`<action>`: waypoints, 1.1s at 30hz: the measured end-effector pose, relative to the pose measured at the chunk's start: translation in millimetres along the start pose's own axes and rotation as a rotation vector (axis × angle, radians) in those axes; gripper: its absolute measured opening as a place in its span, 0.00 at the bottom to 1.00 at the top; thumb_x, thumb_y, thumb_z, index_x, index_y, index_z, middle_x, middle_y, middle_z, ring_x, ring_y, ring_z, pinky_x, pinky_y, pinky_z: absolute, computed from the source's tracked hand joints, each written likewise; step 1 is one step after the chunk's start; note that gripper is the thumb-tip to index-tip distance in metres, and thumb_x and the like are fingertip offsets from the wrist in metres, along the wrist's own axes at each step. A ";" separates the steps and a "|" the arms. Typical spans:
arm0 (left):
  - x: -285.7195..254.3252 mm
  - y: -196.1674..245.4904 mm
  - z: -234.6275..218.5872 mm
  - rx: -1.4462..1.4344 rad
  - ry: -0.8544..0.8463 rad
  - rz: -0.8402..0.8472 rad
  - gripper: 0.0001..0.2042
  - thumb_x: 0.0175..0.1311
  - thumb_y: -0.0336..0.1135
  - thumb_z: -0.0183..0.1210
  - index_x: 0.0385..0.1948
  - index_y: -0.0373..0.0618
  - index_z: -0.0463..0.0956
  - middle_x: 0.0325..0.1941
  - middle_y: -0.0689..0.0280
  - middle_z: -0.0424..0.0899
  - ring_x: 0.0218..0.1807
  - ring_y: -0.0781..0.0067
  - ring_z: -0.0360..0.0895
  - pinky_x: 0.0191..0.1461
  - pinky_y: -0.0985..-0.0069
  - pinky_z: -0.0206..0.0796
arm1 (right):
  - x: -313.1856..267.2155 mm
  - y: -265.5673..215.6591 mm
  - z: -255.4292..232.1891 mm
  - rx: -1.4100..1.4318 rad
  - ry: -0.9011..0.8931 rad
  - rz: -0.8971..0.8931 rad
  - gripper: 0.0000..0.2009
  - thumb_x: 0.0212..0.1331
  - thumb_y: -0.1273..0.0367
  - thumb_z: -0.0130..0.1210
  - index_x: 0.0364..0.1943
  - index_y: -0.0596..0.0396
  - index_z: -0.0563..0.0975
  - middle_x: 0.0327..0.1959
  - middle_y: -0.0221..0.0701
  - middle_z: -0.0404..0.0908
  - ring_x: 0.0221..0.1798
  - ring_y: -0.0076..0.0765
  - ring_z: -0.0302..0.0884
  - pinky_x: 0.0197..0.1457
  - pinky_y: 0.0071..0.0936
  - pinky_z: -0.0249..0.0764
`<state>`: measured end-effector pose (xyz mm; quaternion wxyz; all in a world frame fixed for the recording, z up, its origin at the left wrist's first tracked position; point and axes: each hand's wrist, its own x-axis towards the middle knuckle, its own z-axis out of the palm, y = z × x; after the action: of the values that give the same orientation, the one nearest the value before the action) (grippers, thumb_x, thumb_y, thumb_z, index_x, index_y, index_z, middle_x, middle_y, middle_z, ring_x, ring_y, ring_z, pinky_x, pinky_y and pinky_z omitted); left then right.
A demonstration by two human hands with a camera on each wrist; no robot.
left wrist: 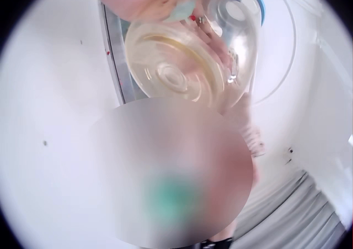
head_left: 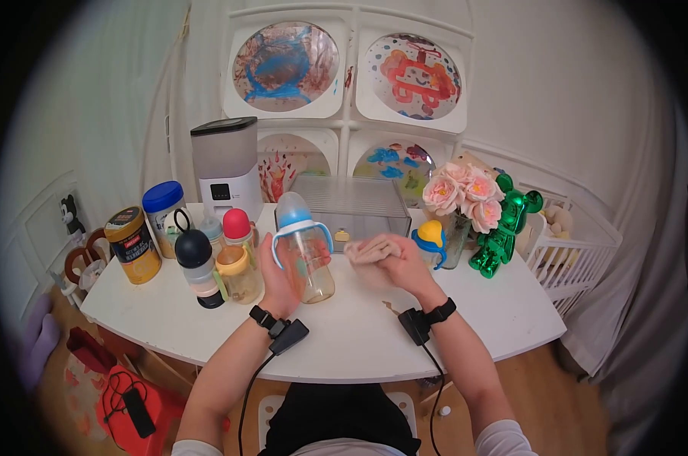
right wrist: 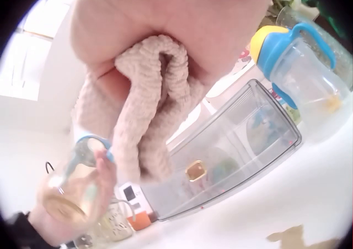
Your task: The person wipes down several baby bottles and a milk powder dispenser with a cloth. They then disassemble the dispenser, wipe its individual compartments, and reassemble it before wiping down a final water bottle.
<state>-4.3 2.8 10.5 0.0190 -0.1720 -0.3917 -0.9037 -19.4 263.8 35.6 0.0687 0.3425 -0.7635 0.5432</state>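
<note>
My left hand (head_left: 277,283) grips a clear baby bottle (head_left: 311,266) with a pale blue collar, two blue-and-white side handles and a domed cap. The bottle leans slightly above the white table. Seen from below in the left wrist view, its round base (left wrist: 171,75) is see-through and amber-tinted. To the right of the bottle, my right hand (head_left: 410,267) holds a crumpled beige cloth (head_left: 370,249), blurred in the head view. Close up in the right wrist view, the cloth (right wrist: 140,111) has a ribbed, waffle-like texture and is bunched in the fingers, apart from the bottle.
Behind the hands stands a clear lidded box (head_left: 359,199). On the right are a blue-and-yellow sippy cup (head_left: 430,242), a vase of pink flowers (head_left: 465,194) and a shiny green bear figure (head_left: 503,228). Several bottles, a yellow tin (head_left: 133,247) and a white appliance (head_left: 228,171) crowd the left.
</note>
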 end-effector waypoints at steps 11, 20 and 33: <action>-17.8 -27.0 9.2 0.527 -0.206 0.031 0.31 0.83 0.51 0.51 0.76 0.38 0.59 0.65 0.57 0.79 0.63 0.65 0.81 0.69 0.62 0.71 | -1.4 -17.6 29.8 0.092 0.552 -0.409 0.27 0.73 0.77 0.54 0.75 0.58 0.66 0.72 0.35 0.72 0.73 0.29 0.71 0.76 0.29 0.67; -19.2 -20.7 4.7 0.830 -0.077 0.188 0.35 0.82 0.51 0.54 0.77 0.33 0.56 0.72 0.54 0.72 0.74 0.64 0.68 0.79 0.70 0.57 | -2.8 -8.8 49.3 0.068 0.352 -0.303 0.27 0.71 0.77 0.55 0.74 0.58 0.66 0.73 0.41 0.74 0.72 0.35 0.75 0.74 0.29 0.69; -15.3 -29.2 -12.2 0.690 -0.006 0.322 0.31 0.82 0.47 0.55 0.75 0.34 0.59 0.72 0.56 0.69 0.75 0.64 0.65 0.79 0.69 0.54 | -7.7 -5.1 44.7 -0.012 0.183 -0.091 0.19 0.70 0.71 0.57 0.63 0.57 0.77 0.54 0.40 0.88 0.54 0.37 0.87 0.61 0.29 0.77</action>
<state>1.5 12.8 -22.8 0.2166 -0.2176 -0.6409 -0.7035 1.4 227.2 18.0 0.1649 0.3253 -0.7410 0.5639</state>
